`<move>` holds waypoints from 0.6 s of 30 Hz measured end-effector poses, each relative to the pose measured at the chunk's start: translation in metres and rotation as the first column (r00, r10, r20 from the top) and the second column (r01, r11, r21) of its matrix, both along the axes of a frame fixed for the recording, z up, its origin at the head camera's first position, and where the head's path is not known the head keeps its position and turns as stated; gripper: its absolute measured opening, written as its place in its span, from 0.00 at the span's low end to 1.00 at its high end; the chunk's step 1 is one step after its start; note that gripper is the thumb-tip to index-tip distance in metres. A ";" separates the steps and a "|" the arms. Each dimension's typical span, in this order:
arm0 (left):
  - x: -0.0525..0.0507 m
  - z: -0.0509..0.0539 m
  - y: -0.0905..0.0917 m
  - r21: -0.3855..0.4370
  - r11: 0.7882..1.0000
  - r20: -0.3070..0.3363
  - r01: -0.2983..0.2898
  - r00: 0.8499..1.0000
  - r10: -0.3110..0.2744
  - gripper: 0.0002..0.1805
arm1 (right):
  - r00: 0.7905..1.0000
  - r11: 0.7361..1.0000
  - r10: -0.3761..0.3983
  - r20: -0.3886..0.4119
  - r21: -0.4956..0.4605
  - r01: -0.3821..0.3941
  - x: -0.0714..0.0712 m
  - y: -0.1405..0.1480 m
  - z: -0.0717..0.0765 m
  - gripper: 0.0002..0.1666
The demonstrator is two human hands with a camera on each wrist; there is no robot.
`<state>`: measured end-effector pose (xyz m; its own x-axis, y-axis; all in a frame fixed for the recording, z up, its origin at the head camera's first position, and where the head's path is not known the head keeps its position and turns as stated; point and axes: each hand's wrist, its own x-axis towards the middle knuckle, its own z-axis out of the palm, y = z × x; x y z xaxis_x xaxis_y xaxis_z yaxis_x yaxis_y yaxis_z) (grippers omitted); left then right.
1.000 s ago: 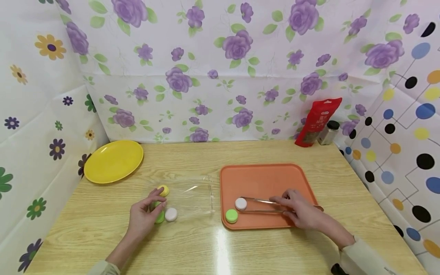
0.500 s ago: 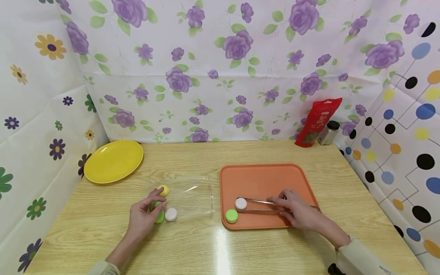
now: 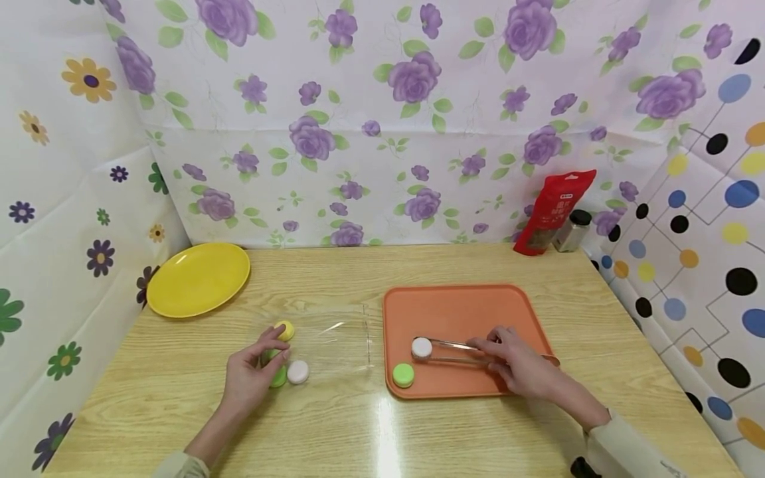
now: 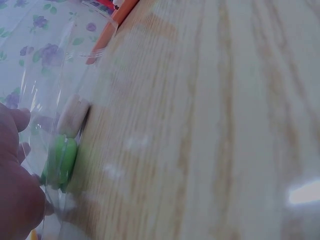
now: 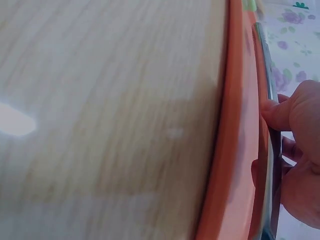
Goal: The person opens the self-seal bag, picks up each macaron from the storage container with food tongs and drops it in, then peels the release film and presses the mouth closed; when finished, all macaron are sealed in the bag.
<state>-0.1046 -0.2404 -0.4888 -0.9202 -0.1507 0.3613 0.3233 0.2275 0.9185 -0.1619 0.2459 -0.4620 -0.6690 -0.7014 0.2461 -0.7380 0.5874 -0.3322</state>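
Note:
My right hand (image 3: 520, 364) holds metal tongs (image 3: 457, 344) over the orange tray (image 3: 478, 309). The tong tips close around a white macaron (image 3: 422, 348); whether it is off the tray I cannot tell. A green macaron (image 3: 403, 376) sits in the tray's near left corner. On the left, my left hand (image 3: 254, 372) pinches the closed-looking end of a clear plastic container (image 3: 335, 338). Inside it lie a yellow macaron (image 3: 285, 330), a pale macaron (image 3: 298, 372) and a green macaron (image 4: 64, 159), partly hidden by my fingers in the head view.
A yellow plate (image 3: 197, 280) stands at the back left of the wooden table (image 3: 323, 431). At the back right are a red pouch (image 3: 552, 212) and a black-lidded jar (image 3: 572, 231). Patterned cloth walls surround the table on three sides.
The tongs have narrowed around the white macaron, which has shifted slightly toward the back and right. My left hand stays in place on the plastic container.

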 end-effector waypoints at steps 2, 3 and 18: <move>0.000 0.000 0.000 -0.001 1.000 0.005 -0.004 1.000 0.004 0.04 | 1.000 1.000 -0.007 0.005 0.012 0.007 -0.001 -0.002 0.003 0.35; 0.001 0.000 0.000 -0.003 1.000 0.007 -0.006 1.000 0.006 0.04 | 1.000 1.000 -0.006 0.005 0.015 0.006 -0.002 -0.004 0.005 0.35; 0.001 0.005 0.002 -0.008 1.000 0.019 -0.009 1.000 0.010 0.03 | 0.986 0.986 0.165 -0.027 0.034 -0.164 -0.016 -0.076 0.024 0.30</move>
